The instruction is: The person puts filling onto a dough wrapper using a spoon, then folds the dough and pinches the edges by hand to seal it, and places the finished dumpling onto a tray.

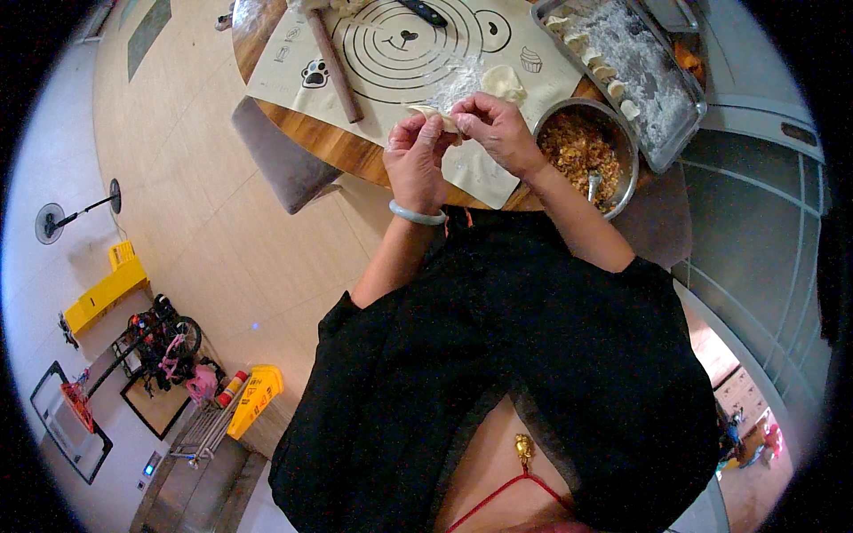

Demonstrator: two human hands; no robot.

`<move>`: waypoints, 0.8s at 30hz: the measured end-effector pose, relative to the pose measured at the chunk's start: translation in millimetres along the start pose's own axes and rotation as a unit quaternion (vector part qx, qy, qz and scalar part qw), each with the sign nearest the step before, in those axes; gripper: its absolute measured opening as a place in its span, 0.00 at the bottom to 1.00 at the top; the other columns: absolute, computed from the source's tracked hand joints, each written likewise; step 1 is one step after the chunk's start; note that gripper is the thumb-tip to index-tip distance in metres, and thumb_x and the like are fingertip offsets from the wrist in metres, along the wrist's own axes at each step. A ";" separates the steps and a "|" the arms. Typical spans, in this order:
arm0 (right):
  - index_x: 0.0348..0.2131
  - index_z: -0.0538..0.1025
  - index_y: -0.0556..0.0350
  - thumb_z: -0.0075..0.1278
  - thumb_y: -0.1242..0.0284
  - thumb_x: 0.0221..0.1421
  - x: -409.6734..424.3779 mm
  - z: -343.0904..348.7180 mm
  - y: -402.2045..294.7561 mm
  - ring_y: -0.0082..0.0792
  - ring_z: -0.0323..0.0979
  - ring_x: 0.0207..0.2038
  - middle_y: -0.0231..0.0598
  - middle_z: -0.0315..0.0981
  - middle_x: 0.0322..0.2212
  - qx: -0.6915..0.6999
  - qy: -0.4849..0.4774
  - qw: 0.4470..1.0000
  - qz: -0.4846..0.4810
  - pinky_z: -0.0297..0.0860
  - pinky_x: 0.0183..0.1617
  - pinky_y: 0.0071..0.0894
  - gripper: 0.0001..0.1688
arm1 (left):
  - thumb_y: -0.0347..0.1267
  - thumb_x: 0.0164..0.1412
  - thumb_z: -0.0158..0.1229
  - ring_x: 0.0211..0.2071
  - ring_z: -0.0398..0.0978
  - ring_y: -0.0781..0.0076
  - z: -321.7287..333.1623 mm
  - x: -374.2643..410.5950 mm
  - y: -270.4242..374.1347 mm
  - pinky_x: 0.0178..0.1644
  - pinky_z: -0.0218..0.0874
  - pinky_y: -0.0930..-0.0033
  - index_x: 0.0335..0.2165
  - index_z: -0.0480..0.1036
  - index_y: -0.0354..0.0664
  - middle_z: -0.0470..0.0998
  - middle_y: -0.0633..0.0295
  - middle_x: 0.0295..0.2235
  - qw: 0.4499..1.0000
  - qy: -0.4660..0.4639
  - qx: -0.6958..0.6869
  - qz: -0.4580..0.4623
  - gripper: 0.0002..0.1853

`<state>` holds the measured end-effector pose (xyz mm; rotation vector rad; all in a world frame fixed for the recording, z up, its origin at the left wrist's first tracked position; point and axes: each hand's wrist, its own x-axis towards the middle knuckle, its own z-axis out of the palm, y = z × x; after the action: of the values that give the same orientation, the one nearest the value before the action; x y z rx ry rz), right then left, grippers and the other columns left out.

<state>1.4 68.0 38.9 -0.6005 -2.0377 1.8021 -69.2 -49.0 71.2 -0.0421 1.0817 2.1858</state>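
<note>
My left hand (pixel 418 150) and my right hand (pixel 493 126) together pinch a folded dough dumpling (pixel 433 118) above the near edge of a printed dough mat (pixel 386 60). Whether filling is inside cannot be seen. Just beyond my right hand, a flat round dough wrapper (pixel 504 83) lies beside scattered flour (pixel 460 78). A steel bowl (pixel 630 190) of chopped filling (pixel 580 153) with a spoon (pixel 593 185) in it stands to the right. Shaped dumplings (pixel 603 71) line the left side of a floured metal tray (pixel 700 110). A wooden rolling pin (pixel 336 73) rests on the mat's left part.
A black-handled knife (pixel 425 12) lies at the mat's far side, near dough (pixel 343 6) at the top edge. The round wooden table (pixel 313 140) curves close to my body. Grey upholstered seats (pixel 283 156) stand under its left and right sides.
</note>
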 end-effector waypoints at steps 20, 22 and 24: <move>0.33 0.70 0.55 0.46 0.70 0.57 -10.0 -8.4 13.2 0.18 0.67 0.29 0.28 0.69 0.28 0.255 -0.010 0.963 0.080 0.66 0.31 0.19 0.07 | 0.22 0.55 0.51 0.33 0.72 0.69 -14.6 -5.8 -2.8 0.39 0.67 0.67 0.32 0.65 0.38 0.71 0.59 0.34 0.989 -0.131 0.060 -0.033 0.05; 0.32 0.70 0.55 0.46 0.71 0.57 -14.2 -6.1 -5.8 0.17 0.66 0.28 0.28 0.68 0.27 0.364 0.018 0.919 0.150 0.65 0.30 0.18 0.06 | 0.23 0.55 0.52 0.33 0.72 0.69 -14.2 -6.8 -4.1 0.39 0.66 0.68 0.32 0.64 0.38 0.71 0.59 0.33 0.989 -0.138 0.045 -0.036 0.05; 0.32 0.70 0.55 0.46 0.72 0.56 -16.6 -3.4 -15.4 0.17 0.65 0.28 0.27 0.68 0.26 0.401 0.054 0.897 0.178 0.64 0.29 0.18 0.05 | 0.24 0.55 0.52 0.34 0.72 0.69 -11.4 -10.0 -5.7 0.40 0.66 0.69 0.33 0.64 0.39 0.71 0.60 0.33 0.987 -0.151 0.029 -0.040 0.06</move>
<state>16.0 60.5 54.9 -0.8019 -0.9763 2.4997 -61.1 -60.3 63.0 0.2589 0.9527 2.0088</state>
